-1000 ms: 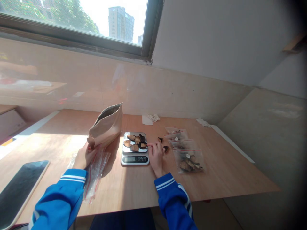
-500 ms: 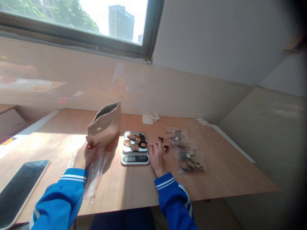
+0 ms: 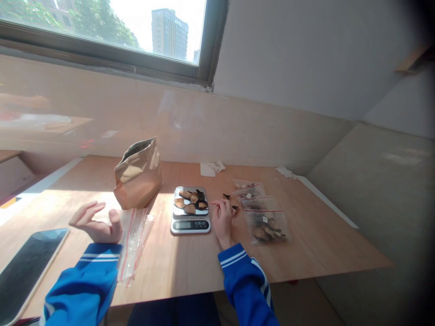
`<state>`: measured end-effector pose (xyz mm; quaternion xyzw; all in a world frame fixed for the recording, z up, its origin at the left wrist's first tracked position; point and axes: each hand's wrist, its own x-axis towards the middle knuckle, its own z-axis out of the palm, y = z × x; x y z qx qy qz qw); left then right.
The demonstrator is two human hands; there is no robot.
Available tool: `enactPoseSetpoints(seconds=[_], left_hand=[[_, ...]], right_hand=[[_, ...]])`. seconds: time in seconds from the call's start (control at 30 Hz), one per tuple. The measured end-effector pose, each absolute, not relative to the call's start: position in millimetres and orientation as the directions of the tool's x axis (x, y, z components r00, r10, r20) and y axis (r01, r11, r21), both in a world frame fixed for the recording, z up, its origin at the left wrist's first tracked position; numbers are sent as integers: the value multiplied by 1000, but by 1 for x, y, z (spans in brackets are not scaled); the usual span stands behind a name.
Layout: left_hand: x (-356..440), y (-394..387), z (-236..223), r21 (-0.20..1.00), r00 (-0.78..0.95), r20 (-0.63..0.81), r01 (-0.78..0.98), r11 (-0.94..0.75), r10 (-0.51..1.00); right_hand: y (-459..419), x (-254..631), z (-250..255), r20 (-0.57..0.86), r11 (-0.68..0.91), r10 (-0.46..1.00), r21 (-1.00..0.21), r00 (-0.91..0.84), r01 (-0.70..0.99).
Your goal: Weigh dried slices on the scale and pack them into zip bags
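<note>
Weighing step: dried slices [image 3: 190,202] heaped on scale [image 3: 190,216], centre frame. Right hand [image 3: 222,219] beside it, fingers curled, grip unclear; left hand [image 3: 97,222] open, empty, lower left by clear bags [image 3: 134,237]. Next, likely bagging the weighed portion.

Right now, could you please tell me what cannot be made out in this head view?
- Scale display: digits too small to read.
- Paper bag contents: hidden by its own walls.
- Right hand grip: the curled fingers hide whether it holds a piece.
- Filled zip bags: labels too small to read.
- Phone: cut off by the left edge.
- Left hand: open, holding nothing.
</note>
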<state>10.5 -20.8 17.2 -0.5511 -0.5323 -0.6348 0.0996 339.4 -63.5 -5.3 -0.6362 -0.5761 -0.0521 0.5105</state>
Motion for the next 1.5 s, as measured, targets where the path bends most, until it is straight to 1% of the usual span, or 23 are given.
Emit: enactPoseSetpoints(seconds=[0.07,0.13,0.2,0.23,0.3,0.33,0.37,0.4,0.43,0.47,0.5,0.53,0.67,0.73,0.8,0.93,1.03,1.1,1.17,1.23,1.33,1.4,1.5], left_hand=[[10,-29,16,442,-301,881,800,-405,366],[12,-38,21,361,-180,896,828,-429,406],[18,-48,32,322,-108,887,842,-432,450],[21,-54,40,313,-94,876,858,-408,473],[27,-65,60,330,-135,834,899,-287,535],[28,-70,70,343,-166,792,917,-204,588],[29,-75,80,329,-145,718,933,-147,681],[28,-80,89,309,-99,604,944,-117,791],[26,-84,94,305,9,455,938,-165,890],[22,-87,96,327,116,331,917,-229,936],[19,-90,94,358,198,248,891,-279,948],[15,-91,89,388,249,210,867,-314,946],[7,-94,49,415,321,97,847,-332,942],[7,-95,34,408,293,107,858,-310,950],[10,-95,29,426,287,134,848,-316,949],[17,-98,39,538,318,183,760,-365,930],[30,-104,49,596,295,313,679,-429,903],[45,-110,56,617,271,413,618,-486,869],[64,-116,61,628,232,496,569,-530,837],[83,-121,66,642,210,543,521,-563,813],[105,-125,70,691,152,570,444,-571,807],[113,-126,70,698,136,583,422,-579,801],[115,-124,66,721,154,564,386,-575,811]], right_hand=[[-63,340,-6,650,179,682,-591,334,786],[-63,340,-6,645,172,685,-593,337,786],[-63,340,-6,643,171,688,-595,337,785],[-63,340,-6,643,172,688,-595,336,785],[-63,340,-6,646,175,685,-594,336,786],[-63,341,-6,648,177,684,-593,336,785],[-63,341,-6,650,178,682,-593,336,785],[-63,341,-7,651,180,682,-592,334,786],[-63,341,-7,651,180,682,-591,332,786],[-63,341,-6,651,181,683,-589,330,787],[-63,341,-6,651,181,684,-588,329,788],[-64,341,-6,652,182,684,-587,328,789],[-65,341,-4,665,209,677,-585,316,784],[-66,341,-4,671,222,673,-583,309,782],[-66,342,-4,679,234,672,-574,296,785],[-74,336,2,694,334,688,-564,214,755],[-91,314,16,673,441,724,-619,151,650],[-106,290,29,619,472,779,-686,103,553],[-119,264,41,517,440,853,-785,70,437],[-128,242,53,410,383,911,-880,43,282],[-129,227,65,311,303,948,-947,68,103],[-125,227,69,275,270,956,-961,106,55],[-120,234,74,252,247,960,-967,120,56]])
